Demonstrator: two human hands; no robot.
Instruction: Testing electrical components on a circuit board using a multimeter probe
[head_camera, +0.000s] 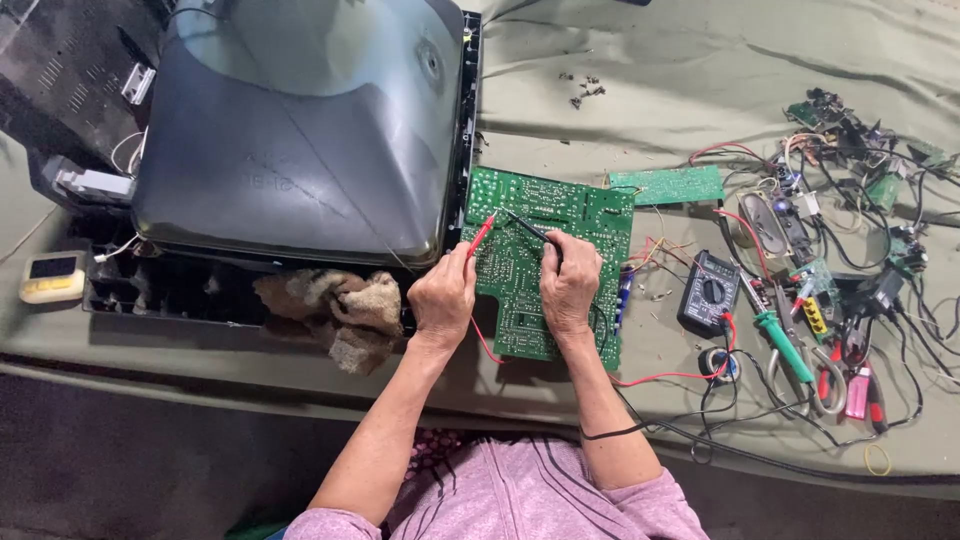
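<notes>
in the head view, a large green circuit board (545, 255) lies flat on the table (640, 70), which is covered in grey-green cloth, and both hands rest directly on top of the board's middle; the left hand (442, 297) is closed around a red probe (482, 232), whose tip angles up and to the right onto the board's upper left part, while the right hand (568, 283) is closed around a black probe (530, 229), whose tip slants up and to the left toward the red one, the two tips near each other but apart; the board reaches out past both hands, upward and to the right, and its lower edge shows beneath the right wrist; a red lead (660, 378) runs from under the board to a dark multimeter (708, 292) lying just right of the board; left of the board, touching its edge, sits a big picture tube in a black frame (300, 130), with a brown rag (335, 312) just beside the left hand; a smaller green board (668, 185) lies at the upper right corner of the big one, and farther right a tangle of wires, small boards and hand tools (830, 300) is spread out
</notes>
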